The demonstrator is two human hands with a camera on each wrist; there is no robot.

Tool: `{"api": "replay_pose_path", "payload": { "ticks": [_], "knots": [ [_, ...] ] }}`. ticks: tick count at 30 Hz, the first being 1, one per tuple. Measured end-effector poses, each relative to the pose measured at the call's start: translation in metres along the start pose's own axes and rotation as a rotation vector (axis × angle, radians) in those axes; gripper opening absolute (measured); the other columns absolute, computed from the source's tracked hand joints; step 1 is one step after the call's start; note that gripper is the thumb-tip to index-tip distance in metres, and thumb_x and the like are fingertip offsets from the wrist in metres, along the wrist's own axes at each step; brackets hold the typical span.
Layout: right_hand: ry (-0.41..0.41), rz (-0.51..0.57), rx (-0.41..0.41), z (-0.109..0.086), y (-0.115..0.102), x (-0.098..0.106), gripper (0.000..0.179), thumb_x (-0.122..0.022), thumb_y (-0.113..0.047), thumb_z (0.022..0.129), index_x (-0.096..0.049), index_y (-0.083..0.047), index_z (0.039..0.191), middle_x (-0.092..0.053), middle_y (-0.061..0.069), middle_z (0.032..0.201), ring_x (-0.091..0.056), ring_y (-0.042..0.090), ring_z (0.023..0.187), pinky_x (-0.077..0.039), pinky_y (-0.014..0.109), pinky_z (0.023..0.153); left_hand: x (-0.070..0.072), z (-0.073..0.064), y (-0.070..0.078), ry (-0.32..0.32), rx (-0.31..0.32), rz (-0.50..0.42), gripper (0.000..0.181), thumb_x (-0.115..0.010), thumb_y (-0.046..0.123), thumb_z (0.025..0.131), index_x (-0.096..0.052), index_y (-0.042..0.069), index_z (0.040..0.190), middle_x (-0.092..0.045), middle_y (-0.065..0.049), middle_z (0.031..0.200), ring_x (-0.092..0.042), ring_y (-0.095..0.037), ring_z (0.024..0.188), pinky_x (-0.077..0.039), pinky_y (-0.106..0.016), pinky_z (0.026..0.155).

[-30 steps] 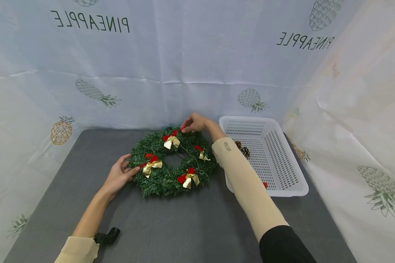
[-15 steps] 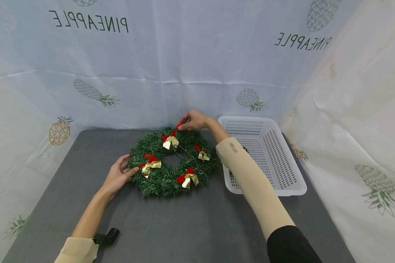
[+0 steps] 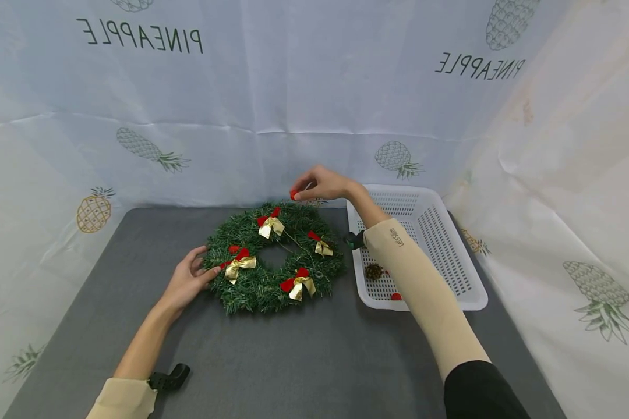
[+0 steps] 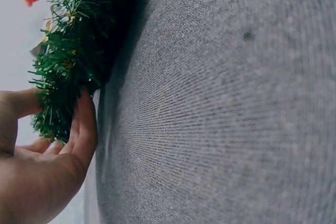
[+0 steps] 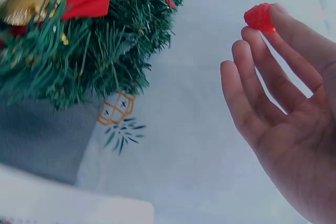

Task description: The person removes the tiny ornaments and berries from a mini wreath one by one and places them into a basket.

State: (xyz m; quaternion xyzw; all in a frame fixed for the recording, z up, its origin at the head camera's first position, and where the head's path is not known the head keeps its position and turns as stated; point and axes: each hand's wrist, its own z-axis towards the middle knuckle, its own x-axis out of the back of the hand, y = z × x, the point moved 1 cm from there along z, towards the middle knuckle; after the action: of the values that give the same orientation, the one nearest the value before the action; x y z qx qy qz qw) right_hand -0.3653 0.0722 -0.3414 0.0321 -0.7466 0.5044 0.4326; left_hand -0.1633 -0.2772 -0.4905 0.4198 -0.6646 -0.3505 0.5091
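Note:
A green tinsel wreath [image 3: 251, 298] lies on the dark grey table, with several red-and-gold bows [image 3: 271, 226] on it and a small red piece [image 3: 234, 249] at its left. My left hand [image 3: 185, 280] grips the wreath's left edge; the left wrist view has the thumb on one side and fingers on the other. Behind the wreath's far edge, my right hand [image 3: 326, 184] is raised and apart from it. Between thumb and index fingertip it pinches a red, bumpy, raspberry-like berry [image 5: 259, 18], while the other fingers extend loosely.
At the right stands a white perforated plastic basket [image 3: 463, 305], partly covered by my right forearm. Inside it are a pine cone [image 3: 373, 272] and a red piece [image 3: 396, 297]. A pineapple-print curtain [image 3: 230, 157] hangs close behind the table.
My right hand first shifted slightly left along the wreath's far edge, then lifted up and to the right with the red berry. My left hand keeps its place on the wreath.

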Motion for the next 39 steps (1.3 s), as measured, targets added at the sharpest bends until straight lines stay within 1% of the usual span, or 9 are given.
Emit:
{"api": "replay_pose_path", "payload": {
  "ticks": [2, 5, 11, 18, 22, 29, 35, 39],
  "knots": [
    [-0.003, -0.003, 0.013, -0.006, -0.001, 0.003, 0.03, -0.069, -0.013, 0.108, -0.075, 0.0, 0.134, -0.076, 0.021, 0.133, -0.075, 0.036, 0.122, -0.063, 0.039, 0.097, 0.0, 0.0, 0.0, -0.001, 0.004, -0.002, 0.091, -0.067, 0.028, 0.11, -0.007, 0.007, 0.175, -0.011, -0.039, 0.177, -0.032, -0.06, 0.159, -0.061, -0.034, 0.094],
    [-0.009, -0.007, 0.032, -0.015, -0.002, 0.008, 0.029, -0.069, -0.01, 0.107, -0.075, 0.001, 0.133, -0.077, 0.022, 0.13, -0.075, 0.038, 0.122, -0.063, 0.039, 0.097, 0.001, 0.0, -0.001, -0.003, 0.004, 0.004, 0.092, -0.067, 0.029, 0.11, -0.007, 0.006, 0.175, -0.01, -0.04, 0.176, -0.032, -0.06, 0.158, -0.06, -0.03, 0.091],
    [-0.011, -0.03, 0.024, -0.037, -0.001, 0.017, 0.028, -0.069, -0.01, 0.107, -0.076, 0.0, 0.133, -0.078, 0.02, 0.13, -0.075, 0.037, 0.122, -0.062, 0.043, 0.102, 0.001, -0.001, 0.001, -0.002, -0.009, -0.001, 0.092, -0.068, 0.031, 0.11, -0.008, 0.006, 0.175, -0.011, -0.04, 0.176, -0.033, -0.06, 0.158, -0.06, -0.028, 0.09],
    [-0.001, -0.081, 0.017, -0.066, 0.002, 0.029, 0.029, -0.069, -0.011, 0.107, -0.075, 0.0, 0.134, -0.076, 0.02, 0.135, -0.073, 0.037, 0.126, -0.057, 0.05, 0.112, 0.0, -0.001, 0.002, -0.001, -0.013, -0.005, 0.094, -0.069, 0.036, 0.109, -0.009, 0.007, 0.175, -0.012, -0.04, 0.176, -0.032, -0.06, 0.158, -0.06, -0.027, 0.089],
    [0.004, -0.107, 0.0, -0.081, 0.009, 0.033, 0.03, -0.067, -0.012, 0.108, -0.074, -0.001, 0.136, -0.076, 0.02, 0.135, -0.073, 0.037, 0.126, -0.057, 0.051, 0.111, -0.001, 0.0, 0.002, -0.002, -0.01, -0.012, 0.093, -0.068, 0.035, 0.109, -0.009, 0.006, 0.175, -0.011, -0.04, 0.176, -0.031, -0.06, 0.159, -0.059, -0.027, 0.088],
    [0.01, -0.113, -0.023, -0.107, 0.018, 0.038, 0.029, -0.068, -0.011, 0.108, -0.075, -0.003, 0.135, -0.078, 0.017, 0.131, -0.076, 0.034, 0.122, -0.058, 0.05, 0.112, 0.0, 0.0, 0.002, -0.005, -0.005, -0.007, 0.094, -0.068, 0.035, 0.11, -0.007, 0.007, 0.176, -0.011, -0.04, 0.176, -0.031, -0.06, 0.159, -0.058, -0.026, 0.087],
    [0.012, -0.146, -0.027, -0.128, 0.031, 0.039, 0.028, -0.068, -0.01, 0.108, -0.075, 0.001, 0.133, -0.078, 0.018, 0.129, -0.075, 0.036, 0.123, -0.056, 0.055, 0.112, 0.0, 0.0, 0.002, -0.005, -0.005, -0.001, 0.094, -0.068, 0.034, 0.11, -0.007, 0.007, 0.176, -0.011, -0.042, 0.175, -0.034, -0.061, 0.157, -0.059, -0.027, 0.087],
    [0.003, -0.15, -0.036, -0.139, 0.038, 0.038, 0.028, -0.068, -0.01, 0.108, -0.075, 0.002, 0.132, -0.079, 0.018, 0.128, -0.076, 0.037, 0.12, -0.058, 0.055, 0.11, 0.001, 0.0, 0.001, 0.002, -0.004, 0.0, 0.093, -0.067, 0.034, 0.11, -0.008, 0.007, 0.175, -0.012, -0.041, 0.176, -0.034, -0.06, 0.157, -0.058, -0.026, 0.086]
  ]
}}
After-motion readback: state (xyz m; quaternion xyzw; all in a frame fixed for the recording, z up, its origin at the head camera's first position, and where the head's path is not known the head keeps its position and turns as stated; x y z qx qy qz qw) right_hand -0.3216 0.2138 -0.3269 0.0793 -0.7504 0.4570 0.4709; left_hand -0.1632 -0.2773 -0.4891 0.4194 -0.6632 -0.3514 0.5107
